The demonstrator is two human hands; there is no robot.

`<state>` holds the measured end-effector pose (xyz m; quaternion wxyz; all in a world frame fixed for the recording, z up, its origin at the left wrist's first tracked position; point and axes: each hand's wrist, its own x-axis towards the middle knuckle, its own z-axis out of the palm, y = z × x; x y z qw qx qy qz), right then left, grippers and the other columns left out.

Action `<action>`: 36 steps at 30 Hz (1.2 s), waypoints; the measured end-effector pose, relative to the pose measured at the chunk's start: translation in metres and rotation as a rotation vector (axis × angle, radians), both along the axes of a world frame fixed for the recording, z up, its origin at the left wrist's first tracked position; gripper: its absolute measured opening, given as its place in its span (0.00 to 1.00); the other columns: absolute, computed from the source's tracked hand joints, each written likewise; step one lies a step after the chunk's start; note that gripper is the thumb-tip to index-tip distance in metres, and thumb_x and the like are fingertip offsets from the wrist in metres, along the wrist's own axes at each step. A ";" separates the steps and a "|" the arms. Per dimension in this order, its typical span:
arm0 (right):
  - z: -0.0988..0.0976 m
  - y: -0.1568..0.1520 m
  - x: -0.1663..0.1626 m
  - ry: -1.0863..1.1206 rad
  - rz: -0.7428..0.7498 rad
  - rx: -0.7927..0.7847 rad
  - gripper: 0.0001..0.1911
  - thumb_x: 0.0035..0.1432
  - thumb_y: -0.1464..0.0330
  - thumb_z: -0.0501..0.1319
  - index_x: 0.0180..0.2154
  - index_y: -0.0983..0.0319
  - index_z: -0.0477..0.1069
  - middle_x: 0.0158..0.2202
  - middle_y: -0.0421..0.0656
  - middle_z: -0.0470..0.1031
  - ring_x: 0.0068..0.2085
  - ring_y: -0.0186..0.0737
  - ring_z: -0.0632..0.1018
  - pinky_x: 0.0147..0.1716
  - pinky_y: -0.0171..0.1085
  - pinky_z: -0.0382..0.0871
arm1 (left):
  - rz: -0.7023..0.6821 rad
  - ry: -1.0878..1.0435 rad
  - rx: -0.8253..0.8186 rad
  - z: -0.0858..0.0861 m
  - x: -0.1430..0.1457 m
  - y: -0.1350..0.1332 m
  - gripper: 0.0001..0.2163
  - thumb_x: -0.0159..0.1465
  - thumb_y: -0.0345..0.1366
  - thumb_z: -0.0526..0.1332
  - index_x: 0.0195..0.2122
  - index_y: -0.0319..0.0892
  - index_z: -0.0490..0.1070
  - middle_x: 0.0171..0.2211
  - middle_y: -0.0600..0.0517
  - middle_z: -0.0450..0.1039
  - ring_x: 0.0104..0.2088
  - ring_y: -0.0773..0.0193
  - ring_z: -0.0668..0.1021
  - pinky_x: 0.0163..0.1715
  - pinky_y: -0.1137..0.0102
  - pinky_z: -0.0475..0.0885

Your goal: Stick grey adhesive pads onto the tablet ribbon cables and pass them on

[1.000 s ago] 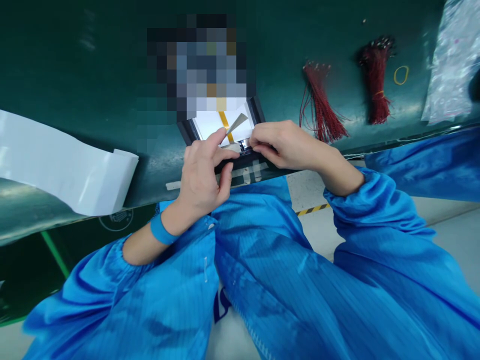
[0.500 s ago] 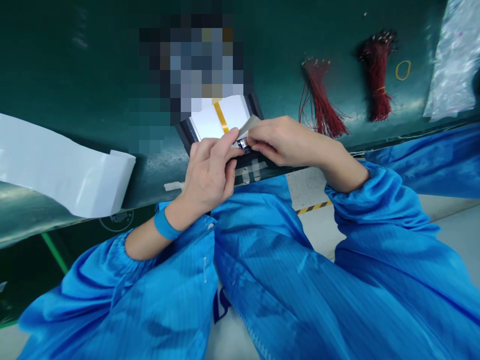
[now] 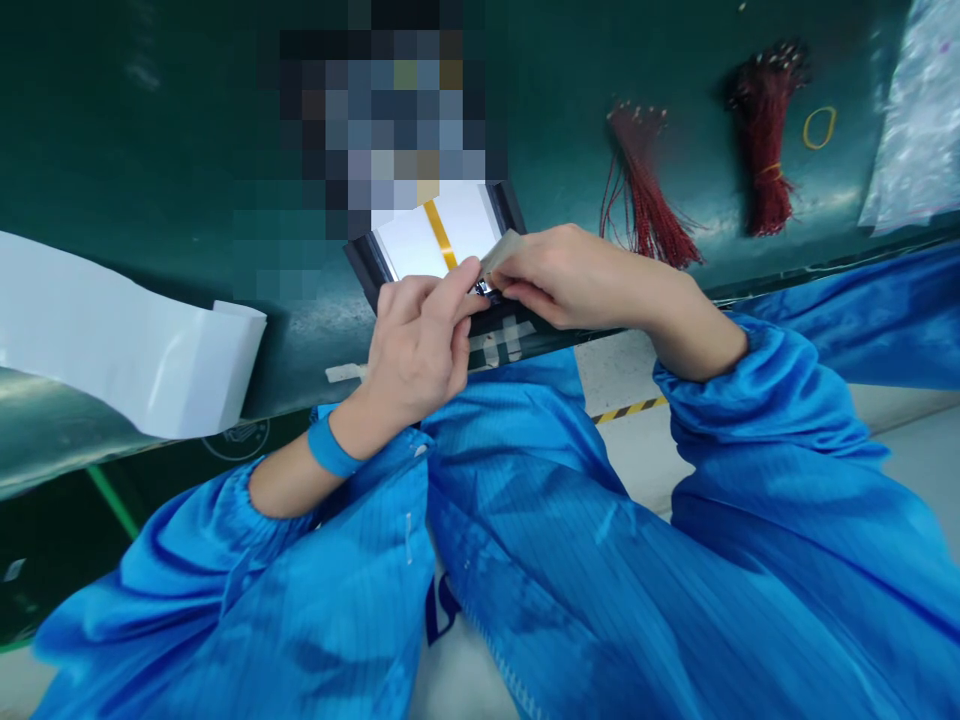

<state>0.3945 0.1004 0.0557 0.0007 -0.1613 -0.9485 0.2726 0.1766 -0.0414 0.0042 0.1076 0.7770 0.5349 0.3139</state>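
A white panel in a black frame (image 3: 510, 208) lies on the bench before me, with a strip of amber tape (image 3: 439, 236) running down it. Its far part is hidden by blurred blocks. My left hand (image 3: 420, 335) is at the near edge, fingers bent together and fingertips by a small shiny dark part (image 3: 482, 287); what they grip is hidden. From the right, my right hand (image 3: 559, 275) pinches close to that part, thumb and forefinger closed on a small grey strip (image 3: 501, 250) that sticks up between the hands.
Two bundles of dark red wires (image 3: 651, 190) (image 3: 769, 150) lie at the back right. Beside them are a yellow rubber band (image 3: 819, 128) and clear plastic bags (image 3: 919, 120). A curling white sheet (image 3: 127, 340) reaches the bench's front edge at left.
The grey strip now sits lower and closer to the panel's near edge, covering more of the shiny part. My right fingers have shifted slightly; my left hand stays nearly still.
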 end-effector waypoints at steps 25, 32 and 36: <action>-0.009 -0.005 0.005 0.168 -0.173 -0.032 0.09 0.69 0.66 0.57 0.45 0.62 0.75 0.39 0.46 0.77 0.39 0.45 0.75 0.42 0.41 0.60 | -0.126 0.155 0.128 0.019 -0.015 0.004 0.30 0.78 0.32 0.52 0.80 0.44 0.46 0.56 0.42 0.80 0.47 0.52 0.81 0.50 0.55 0.71; -0.045 0.007 -0.001 0.494 -0.239 -0.004 0.13 0.71 0.58 0.58 0.37 0.59 0.72 0.30 0.40 0.67 0.31 0.39 0.68 0.35 0.39 0.58 | 0.356 0.324 0.009 0.065 -0.112 0.116 0.44 0.70 0.34 0.68 0.74 0.30 0.35 0.42 0.57 0.81 0.35 0.67 0.78 0.39 0.70 0.77; -0.051 0.005 -0.001 0.539 -0.234 -0.010 0.13 0.70 0.58 0.58 0.37 0.58 0.71 0.30 0.40 0.68 0.31 0.39 0.69 0.35 0.39 0.58 | 0.375 0.470 -0.150 0.050 -0.119 0.159 0.47 0.65 0.23 0.69 0.75 0.35 0.35 0.41 0.56 0.81 0.38 0.65 0.76 0.40 0.67 0.73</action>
